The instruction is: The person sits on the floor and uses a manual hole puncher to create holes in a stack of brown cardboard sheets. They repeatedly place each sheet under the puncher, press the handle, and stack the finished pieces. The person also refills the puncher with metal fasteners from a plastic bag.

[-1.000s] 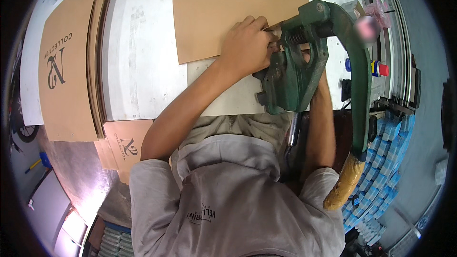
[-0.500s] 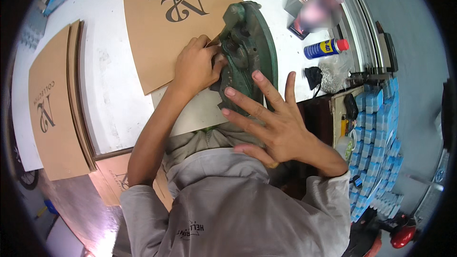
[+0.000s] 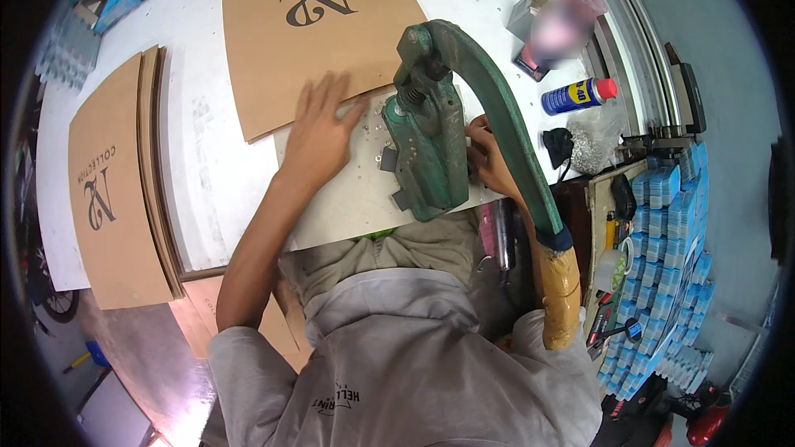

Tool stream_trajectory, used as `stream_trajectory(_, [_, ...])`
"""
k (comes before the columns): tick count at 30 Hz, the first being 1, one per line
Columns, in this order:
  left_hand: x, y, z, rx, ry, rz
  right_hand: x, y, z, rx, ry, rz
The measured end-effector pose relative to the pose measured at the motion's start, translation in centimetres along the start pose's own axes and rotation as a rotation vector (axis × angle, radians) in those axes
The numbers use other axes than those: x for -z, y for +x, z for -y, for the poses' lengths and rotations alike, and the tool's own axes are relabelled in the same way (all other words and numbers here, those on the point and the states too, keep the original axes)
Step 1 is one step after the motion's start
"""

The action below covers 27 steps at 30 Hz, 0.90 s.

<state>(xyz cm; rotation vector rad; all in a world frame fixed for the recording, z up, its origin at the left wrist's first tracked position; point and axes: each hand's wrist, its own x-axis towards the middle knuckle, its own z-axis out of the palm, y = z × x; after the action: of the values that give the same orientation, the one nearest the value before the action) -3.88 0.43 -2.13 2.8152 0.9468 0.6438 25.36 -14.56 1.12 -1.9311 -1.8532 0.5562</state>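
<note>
A green cast-metal hand press [image 3: 435, 153] stands at the table's front edge. Its long lever [image 3: 497, 87] swings out toward me and ends in a yellow-wrapped handle [image 3: 560, 294]. Left of the press, my left hand [image 3: 319, 136] is open, its blurred fingers spread at the near edge of a brown paper bag [image 3: 298, 58] with dark print. My right hand [image 3: 494, 157] is at the right side of the press, partly hidden by the lever. Its fingers are curled together near a small pale bit; what they hold cannot be made out.
Small metal bits are scattered on a pale board [image 3: 331, 207] under the press. A stack of brown bags [image 3: 103, 174] lies at left. On the right are a blue spray can [image 3: 580, 97], a clear bag of small metal pieces [image 3: 592, 145] and stacked blue packs [image 3: 662, 232].
The lever has swung out toward me. My right hand, earlier spread in front of the press, is now at its right side. My left hand has let go of the bag, which lies clear of the press.
</note>
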Motion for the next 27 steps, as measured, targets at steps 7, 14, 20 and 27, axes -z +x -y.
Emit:
stream_trajectory(7, [2.7, -3.0, 3.3, 0.156, 0.050, 0.116, 0.5, 1.9, 1.9, 0.046, -0.008, 0.098])
stream_trajectory(14, [2.5, -1.3, 4.8, 0.187, -0.031, 0.056, -0.1, 3.6, -0.4, 0.080, 0.066, 0.178])
stream_trajectory(20, [2.1, -0.3, 4.3, 0.167, -0.054, 0.045, 1.3, 3.6, 0.6, 0.093, -0.003, 0.182])
stream_trajectory(27, [2.2, -1.1, 4.7, 0.240, -0.028, 0.058, -0.9, 3.5, -1.4, -0.093, 0.406, 0.111])
